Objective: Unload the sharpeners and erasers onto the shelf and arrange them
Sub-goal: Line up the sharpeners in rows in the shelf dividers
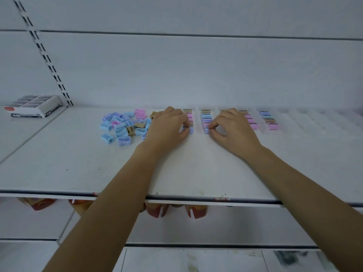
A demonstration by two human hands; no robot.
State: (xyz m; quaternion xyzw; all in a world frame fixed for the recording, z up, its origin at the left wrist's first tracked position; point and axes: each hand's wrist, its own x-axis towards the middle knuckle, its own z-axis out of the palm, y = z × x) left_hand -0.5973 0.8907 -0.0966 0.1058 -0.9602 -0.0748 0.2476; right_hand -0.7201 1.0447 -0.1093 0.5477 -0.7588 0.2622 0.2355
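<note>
Head: white shelf [78, 163], slotted upright [42, 50], sharpeners [123, 126] heaped.

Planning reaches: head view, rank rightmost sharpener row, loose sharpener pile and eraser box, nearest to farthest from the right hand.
1. Rightmost sharpener row, just right of the right hand.
2. Loose sharpener pile, centre-left.
3. Eraser box, far left.
</note>
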